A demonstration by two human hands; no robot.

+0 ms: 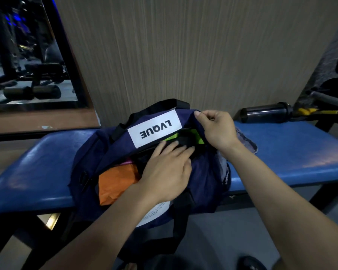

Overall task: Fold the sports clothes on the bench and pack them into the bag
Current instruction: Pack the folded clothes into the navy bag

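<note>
1. While the right hand (216, 129) holds up the far edge of the bag (201, 172) opening, thumb and curled fingers pinching the navy fabric, the left hand (167, 170) lies palm down inside the opening.
2. The left hand's fingers (174, 151) are straight and spread, pressing flat on a black garment (183, 142); this grip is open, with nothing clasped.
3. Both forearms reach in from the near edge of the view, the right arm crossing above the bag's right end.
4. The bag sits on the blue padded bench (293, 151), its near side hanging over the front edge. A white label (154, 129) reading LVQUE faces up, upside down from this position.
5. Packed clothes are visible in the opening: an orange garment (115, 184) at the left, a pink edge (128, 162) just above it, and a lime-green piece (197, 136) under the black garment.
6. The left hand hides most of the black garment, so its fold cannot be judged. Small print on a second white patch (156, 213) on the bag's near side is too blurred to read.
7. A dark roller pad (265, 112) lies at the bench's far right end, beside a yellow and black bar (308, 111).
8. Behind the bench stands a wood-grain wall panel (183, 45). At the left, a mirror (27, 55) shows dim gym equipment.
</note>
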